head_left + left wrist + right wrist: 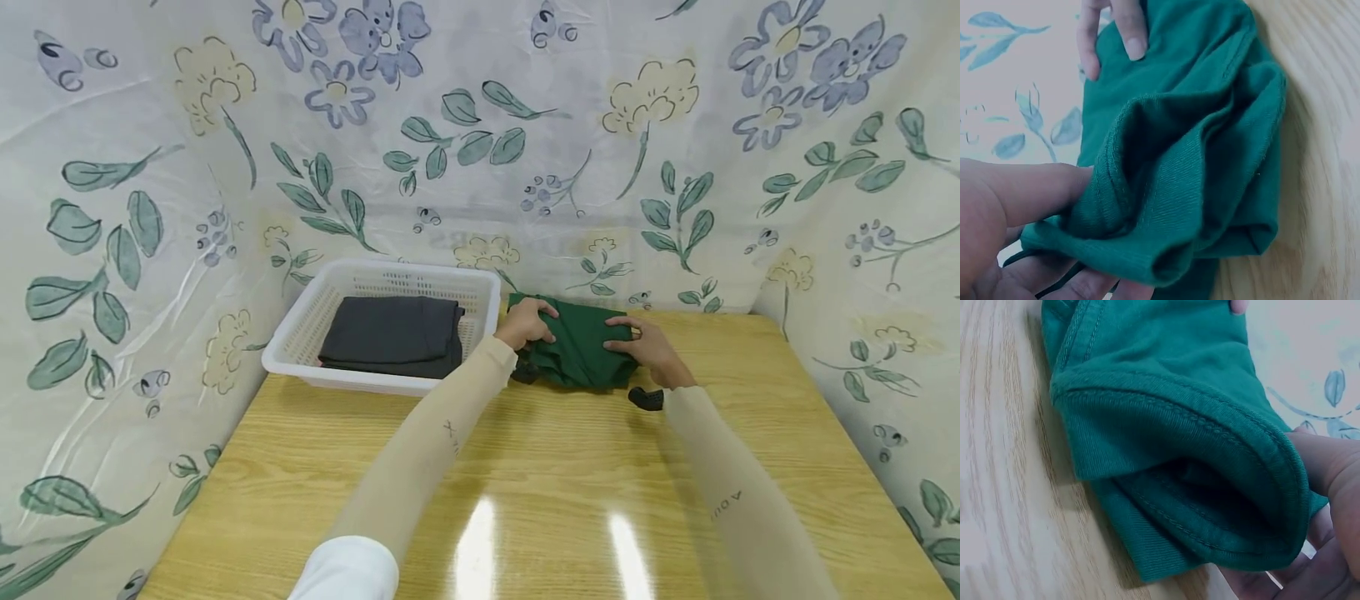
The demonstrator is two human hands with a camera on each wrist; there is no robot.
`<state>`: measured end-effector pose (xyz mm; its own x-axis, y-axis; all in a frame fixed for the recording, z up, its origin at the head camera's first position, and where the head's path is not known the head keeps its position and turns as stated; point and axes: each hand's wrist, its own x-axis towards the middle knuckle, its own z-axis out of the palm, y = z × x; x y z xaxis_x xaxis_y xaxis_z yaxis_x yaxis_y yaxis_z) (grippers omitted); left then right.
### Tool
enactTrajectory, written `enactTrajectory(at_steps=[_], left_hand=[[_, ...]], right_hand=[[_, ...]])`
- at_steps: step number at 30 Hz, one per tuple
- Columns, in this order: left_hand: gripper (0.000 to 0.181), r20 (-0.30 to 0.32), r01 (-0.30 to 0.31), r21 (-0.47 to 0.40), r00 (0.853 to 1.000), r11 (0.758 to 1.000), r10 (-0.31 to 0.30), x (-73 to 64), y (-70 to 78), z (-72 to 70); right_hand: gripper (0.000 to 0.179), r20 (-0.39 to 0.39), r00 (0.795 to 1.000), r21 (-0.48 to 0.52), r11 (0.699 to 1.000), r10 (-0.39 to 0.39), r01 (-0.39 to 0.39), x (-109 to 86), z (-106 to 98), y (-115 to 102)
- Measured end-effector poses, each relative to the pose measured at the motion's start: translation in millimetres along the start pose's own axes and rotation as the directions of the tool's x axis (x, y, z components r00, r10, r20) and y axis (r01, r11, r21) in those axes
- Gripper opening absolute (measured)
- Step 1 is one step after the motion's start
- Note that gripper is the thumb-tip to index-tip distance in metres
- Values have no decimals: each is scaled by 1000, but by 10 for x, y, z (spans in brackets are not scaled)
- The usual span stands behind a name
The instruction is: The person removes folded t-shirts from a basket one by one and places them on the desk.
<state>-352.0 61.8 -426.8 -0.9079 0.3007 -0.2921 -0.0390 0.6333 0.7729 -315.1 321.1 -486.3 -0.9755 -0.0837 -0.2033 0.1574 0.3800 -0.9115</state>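
Note:
A folded green knit garment [581, 343] with stitched hems lies on the wooden table, near the back wall. My left hand [527, 323] holds its left end; in the left wrist view the thumb [1041, 190] lies over the bunched fabric [1166, 187] and the fingers are beneath. At the opposite end my right hand [647, 346] grips the edge. The right wrist view shows its thumb [1319, 459] against a hem [1210, 419] that curves open like a loop, fingers underneath. Parts of the fingers are hidden under the cloth.
A white perforated plastic basket [360, 380] stands left of the garment, with dark folded clothes [393, 329] stacked inside. Floral fabric [480, 183] hangs behind and along both sides of the table [555, 483]. Small black devices [647, 398] sit below the wrists.

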Motion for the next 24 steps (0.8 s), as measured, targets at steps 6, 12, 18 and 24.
enactTrajectory(at_steps=[6, 12, 18, 24], left_hand=[[49, 17, 12, -39, 1000, 999, -11, 51, -101, -46], [49, 27, 3, -102, 1000, 995, 0, 95, -122, -74], [48, 38, 11, -85, 999, 996, -8, 106, -133, -130], [51, 89, 33, 11, 995, 999, -34, 136, -120, -139]], right_hand=[[50, 12, 1000, -4, 1000, -4, 4, 42, 53, -5], [50, 12, 1000, 3, 1000, -3, 3, 64, 48, -17], [51, 10, 1000, 11, 1000, 16, -16, 104, 86, -28], [52, 12, 999, -5, 1000, 31, -31, 134, 83, -29]])
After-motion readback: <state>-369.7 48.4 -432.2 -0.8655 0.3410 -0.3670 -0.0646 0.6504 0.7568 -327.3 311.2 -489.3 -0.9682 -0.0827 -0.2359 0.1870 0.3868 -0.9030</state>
